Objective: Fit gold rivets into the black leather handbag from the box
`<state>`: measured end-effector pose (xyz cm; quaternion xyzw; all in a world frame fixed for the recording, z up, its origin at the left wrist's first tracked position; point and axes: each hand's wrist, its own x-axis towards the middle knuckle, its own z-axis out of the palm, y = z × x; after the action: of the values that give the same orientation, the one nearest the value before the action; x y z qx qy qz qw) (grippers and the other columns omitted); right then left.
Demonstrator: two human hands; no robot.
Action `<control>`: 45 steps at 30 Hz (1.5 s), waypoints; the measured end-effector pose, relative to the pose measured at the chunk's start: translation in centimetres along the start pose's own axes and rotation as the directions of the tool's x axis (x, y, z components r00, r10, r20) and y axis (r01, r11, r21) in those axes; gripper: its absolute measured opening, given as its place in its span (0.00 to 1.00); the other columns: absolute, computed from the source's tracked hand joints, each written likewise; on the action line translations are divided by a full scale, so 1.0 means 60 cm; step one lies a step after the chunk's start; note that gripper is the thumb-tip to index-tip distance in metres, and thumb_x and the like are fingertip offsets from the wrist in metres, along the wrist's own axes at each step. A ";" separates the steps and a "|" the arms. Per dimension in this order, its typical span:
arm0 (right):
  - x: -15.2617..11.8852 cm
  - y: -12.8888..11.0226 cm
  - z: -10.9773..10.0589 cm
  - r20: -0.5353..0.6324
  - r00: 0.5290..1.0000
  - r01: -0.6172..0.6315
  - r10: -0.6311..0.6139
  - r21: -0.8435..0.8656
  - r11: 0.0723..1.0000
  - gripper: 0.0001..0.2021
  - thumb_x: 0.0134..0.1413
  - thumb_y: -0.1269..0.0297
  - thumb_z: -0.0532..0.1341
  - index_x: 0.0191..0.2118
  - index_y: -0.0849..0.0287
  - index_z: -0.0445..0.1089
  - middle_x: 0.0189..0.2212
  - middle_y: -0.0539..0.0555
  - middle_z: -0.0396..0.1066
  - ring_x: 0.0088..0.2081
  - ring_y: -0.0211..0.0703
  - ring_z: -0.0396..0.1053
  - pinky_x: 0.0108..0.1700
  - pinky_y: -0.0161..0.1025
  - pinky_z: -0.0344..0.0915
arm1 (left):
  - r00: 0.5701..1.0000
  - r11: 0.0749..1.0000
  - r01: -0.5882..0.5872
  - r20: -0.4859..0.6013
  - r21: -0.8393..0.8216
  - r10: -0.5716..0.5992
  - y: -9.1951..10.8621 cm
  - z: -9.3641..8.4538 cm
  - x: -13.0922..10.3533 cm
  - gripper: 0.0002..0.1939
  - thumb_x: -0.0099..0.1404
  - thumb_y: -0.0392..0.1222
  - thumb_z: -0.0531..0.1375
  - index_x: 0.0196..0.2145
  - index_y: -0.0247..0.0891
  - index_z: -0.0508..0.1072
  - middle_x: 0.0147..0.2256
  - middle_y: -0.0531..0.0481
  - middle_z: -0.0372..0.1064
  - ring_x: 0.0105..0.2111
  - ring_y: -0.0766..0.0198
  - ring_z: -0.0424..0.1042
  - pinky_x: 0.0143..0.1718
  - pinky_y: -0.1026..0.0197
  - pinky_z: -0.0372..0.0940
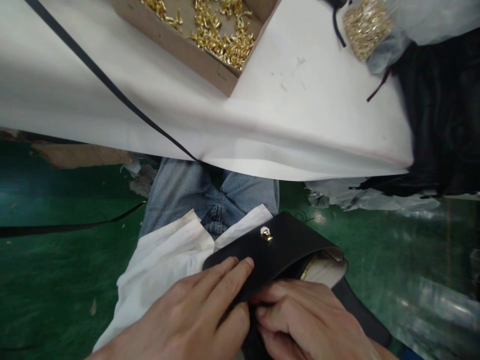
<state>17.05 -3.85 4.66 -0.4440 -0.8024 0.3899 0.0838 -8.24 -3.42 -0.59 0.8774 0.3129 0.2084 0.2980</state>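
A black handbag (292, 245) lies across my lap, with a small gold clasp (266, 234) on its flap. Its side gapes, showing a pale lining and a gold zipper (307, 267). My left hand (198, 305) is closed on the bag's flap edge, fingers lying on top and the thumb underneath. Close beside it, my right hand (300, 315) has its fingers curled and pinched at the bag's opening. Whatever sits between those right fingertips, beyond the bag's black material, is hidden.
A cardboard box (210, 70) of many small gold metal pieces stands on the white-covered table (307, 115). A plastic bag of gold pieces (367, 30) and black material (446, 115) lie at the right. A black strap (112, 85) crosses the table and hangs over its edge.
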 end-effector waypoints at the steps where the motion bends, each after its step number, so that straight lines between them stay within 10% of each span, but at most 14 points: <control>1: 0.000 -0.002 0.001 -0.006 1.000 0.007 -0.007 -0.032 0.999 0.10 0.72 0.76 0.58 0.41 0.52 0.66 0.38 0.47 0.84 0.37 0.35 0.83 0.44 0.32 0.76 | 1.000 1.000 -0.014 0.002 0.007 0.014 0.000 -0.002 -0.001 0.27 0.83 0.34 0.41 0.48 0.38 0.81 0.65 0.41 0.77 0.59 0.53 0.82 0.53 0.55 0.82; 11: -0.001 -0.020 0.002 -0.012 1.000 -0.013 0.011 -0.179 0.984 0.15 0.83 0.67 0.50 0.45 0.52 0.72 0.39 0.45 0.85 0.37 0.35 0.84 0.42 0.32 0.76 | 0.998 0.983 0.064 0.012 -0.169 -0.063 -0.006 0.006 -0.015 0.23 0.85 0.38 0.46 0.49 0.41 0.82 0.66 0.46 0.76 0.61 0.55 0.80 0.57 0.57 0.81; 19: 0.002 -0.019 0.017 -0.079 0.997 0.011 -0.027 -0.197 0.980 0.15 0.78 0.74 0.52 0.39 0.53 0.72 0.32 0.46 0.81 0.34 0.37 0.81 0.44 0.34 0.74 | 0.975 0.912 0.136 0.217 -0.387 -0.053 -0.011 -0.015 -0.011 0.13 0.80 0.36 0.56 0.53 0.41 0.80 0.74 0.45 0.65 0.70 0.55 0.71 0.67 0.55 0.72; 23: 0.011 -0.022 0.008 -0.073 0.997 -0.005 -0.004 -0.123 0.992 0.13 0.74 0.76 0.55 0.45 0.53 0.75 0.37 0.47 0.84 0.39 0.38 0.83 0.50 0.33 0.76 | 0.961 0.915 0.175 0.266 -0.363 -0.078 -0.017 -0.019 -0.019 0.29 0.72 0.30 0.58 0.67 0.45 0.70 0.77 0.44 0.58 0.71 0.55 0.70 0.63 0.54 0.76; 28: 0.023 -0.029 -0.011 -0.081 0.996 -0.058 0.046 -0.142 0.988 0.13 0.71 0.77 0.56 0.49 0.54 0.75 0.40 0.50 0.83 0.40 0.40 0.83 0.47 0.34 0.78 | 0.993 0.959 0.089 0.094 -0.271 -0.066 -0.025 -0.018 -0.010 0.32 0.72 0.29 0.57 0.72 0.40 0.64 0.75 0.33 0.60 0.68 0.48 0.73 0.59 0.51 0.79; 38: 0.027 -0.019 -0.021 0.079 0.995 -0.060 0.067 -0.087 0.994 0.12 0.64 0.78 0.56 0.42 0.54 0.73 0.34 0.50 0.76 0.35 0.42 0.77 0.40 0.38 0.73 | 0.968 0.956 -0.143 0.163 -0.256 0.189 -0.070 -0.043 0.051 0.17 0.82 0.33 0.51 0.60 0.35 0.74 0.59 0.39 0.79 0.51 0.56 0.83 0.48 0.59 0.80; 45: 0.037 -0.013 -0.015 0.005 0.998 -0.058 0.059 -0.043 0.997 0.12 0.66 0.78 0.56 0.46 0.56 0.71 0.37 0.51 0.77 0.38 0.44 0.78 0.44 0.40 0.75 | 0.994 0.917 0.052 0.110 -0.396 -0.008 -0.044 -0.028 0.038 0.43 0.77 0.30 0.50 0.82 0.35 0.33 0.66 0.37 0.74 0.51 0.55 0.84 0.47 0.56 0.81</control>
<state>15.67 -1.87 5.36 -0.4679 -0.7974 0.3763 0.0605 -8.67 0.41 -0.66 0.8035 0.2611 0.2160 0.4894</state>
